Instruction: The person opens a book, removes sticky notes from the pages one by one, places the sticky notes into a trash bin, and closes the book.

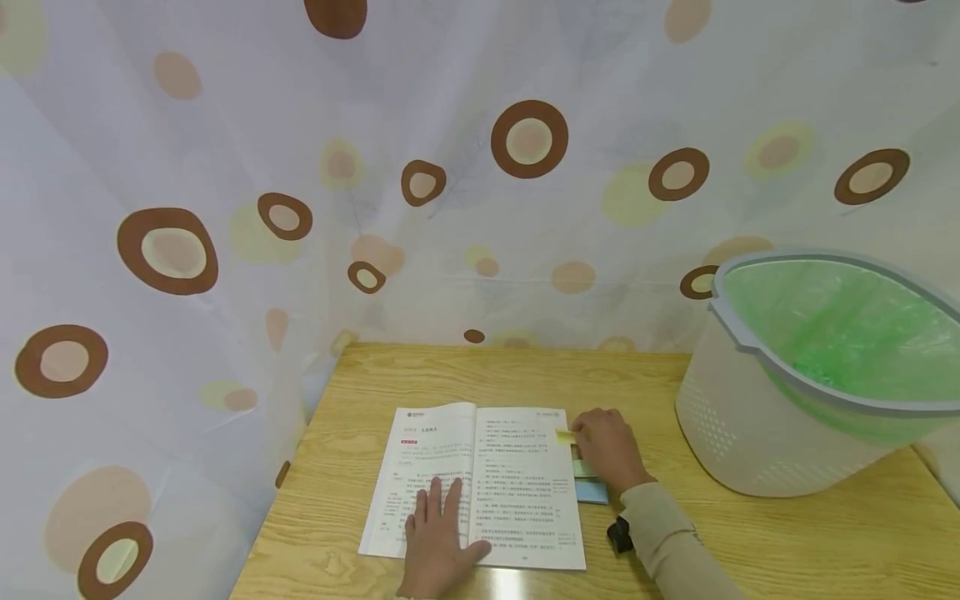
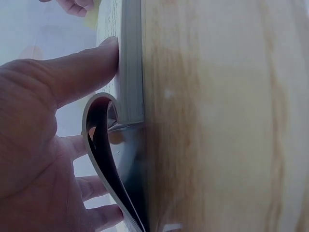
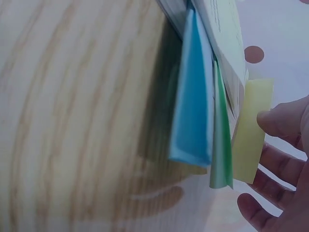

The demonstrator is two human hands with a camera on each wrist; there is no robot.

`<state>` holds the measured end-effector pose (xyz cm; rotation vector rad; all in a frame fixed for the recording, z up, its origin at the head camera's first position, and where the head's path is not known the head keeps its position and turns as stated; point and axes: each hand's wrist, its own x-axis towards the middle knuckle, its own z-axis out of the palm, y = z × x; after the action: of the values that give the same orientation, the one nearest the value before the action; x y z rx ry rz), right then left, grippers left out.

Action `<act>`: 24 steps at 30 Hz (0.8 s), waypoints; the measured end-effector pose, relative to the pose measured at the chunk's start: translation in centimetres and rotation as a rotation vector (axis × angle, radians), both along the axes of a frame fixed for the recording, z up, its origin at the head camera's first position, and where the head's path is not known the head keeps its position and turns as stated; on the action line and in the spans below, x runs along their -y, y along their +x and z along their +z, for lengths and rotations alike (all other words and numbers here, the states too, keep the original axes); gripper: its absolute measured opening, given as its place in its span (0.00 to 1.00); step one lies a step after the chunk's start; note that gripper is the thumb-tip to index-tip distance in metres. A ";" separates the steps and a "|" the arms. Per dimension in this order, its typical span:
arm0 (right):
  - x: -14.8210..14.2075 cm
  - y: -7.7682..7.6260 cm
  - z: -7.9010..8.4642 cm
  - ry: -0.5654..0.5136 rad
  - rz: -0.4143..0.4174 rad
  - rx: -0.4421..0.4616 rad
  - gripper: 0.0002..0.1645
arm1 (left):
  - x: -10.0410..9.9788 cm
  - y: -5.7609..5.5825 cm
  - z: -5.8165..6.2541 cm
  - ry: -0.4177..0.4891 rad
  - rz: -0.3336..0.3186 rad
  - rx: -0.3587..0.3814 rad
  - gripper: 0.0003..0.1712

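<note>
Where the book [image 1: 517, 487] ends, the right hand [image 1: 611, 448] pinches a yellow tab [image 3: 251, 130].

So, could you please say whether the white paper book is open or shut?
Open: the book lies spread, two printed pages facing up, the left hand resting on it.

Book [image 1: 525, 500] print: mostly too small to read from the head view. My left hand [image 1: 438, 546] hides part of the left page; its wrist is cut by the bottom edge. My right fingers cover the outer end of the yellow tab [image 1: 564, 437]. Inner ends of the blue tab [image 3: 192, 111] and green tab [image 3: 221, 145] are hidden in the pages. In its wrist view, my right hand [image 3: 285, 159] runs off the right edge. Bin [image 1: 716, 425]: right side cut off. Black thing [image 1: 619, 536] by my sleeve [image 1: 675, 537]: can't tell what.
</note>
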<state>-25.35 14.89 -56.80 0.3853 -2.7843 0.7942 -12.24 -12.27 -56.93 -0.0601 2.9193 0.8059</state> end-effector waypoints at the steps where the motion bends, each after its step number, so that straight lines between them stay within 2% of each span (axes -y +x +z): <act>1: -0.1 0.0 0.0 -0.002 0.001 -0.007 0.05 | 0.0 0.0 0.0 -0.001 0.001 0.000 0.57; 9: -1.1 -0.1 0.4 -0.071 -0.017 -0.008 0.08 | -0.2 0.0 0.5 0.008 0.006 0.008 0.56; 13: -1.4 0.0 1.1 -0.094 -0.035 -0.002 0.10 | -0.2 0.0 0.5 0.005 0.004 0.010 0.56; 18: -1.5 0.5 2.9 -0.124 -0.035 -0.059 0.07 | -0.1 0.1 0.4 0.001 0.002 0.013 0.56; 24: -1.3 1.3 6.2 -0.178 -0.007 -0.193 0.05 | -0.1 0.0 0.3 0.002 0.006 0.007 0.56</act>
<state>-24.08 16.14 -50.63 0.3969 -2.5124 0.9410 -12.24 -12.15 -56.63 -0.0713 2.9127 0.8075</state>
